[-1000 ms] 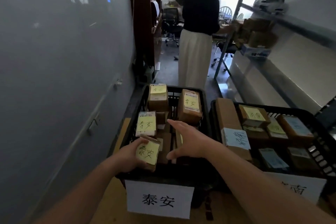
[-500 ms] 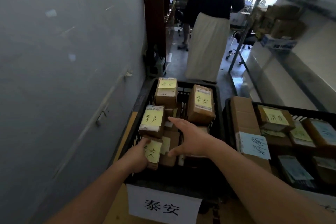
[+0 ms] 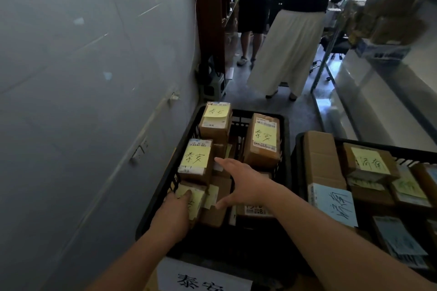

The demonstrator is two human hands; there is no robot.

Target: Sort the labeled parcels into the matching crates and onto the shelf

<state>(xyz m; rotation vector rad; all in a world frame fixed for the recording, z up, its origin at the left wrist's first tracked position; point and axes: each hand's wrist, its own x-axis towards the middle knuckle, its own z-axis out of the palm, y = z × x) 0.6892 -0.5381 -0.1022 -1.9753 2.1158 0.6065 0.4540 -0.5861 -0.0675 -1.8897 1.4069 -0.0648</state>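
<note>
Both hands reach into the black crate (image 3: 287, 149) by the gray wall. I see the left hand (image 3: 173, 214) holding a small brown parcel (image 3: 197, 198) with a yellow note, thumb on top, at the near left corner of the crate. The right hand (image 3: 246, 183) is spread wide with straight fingers over the parcels in the middle and grips nothing. A white sign (image 3: 201, 279) hangs on the crate's front. A second crate (image 3: 413, 155) of parcels sits just beside it on the right.
</note>
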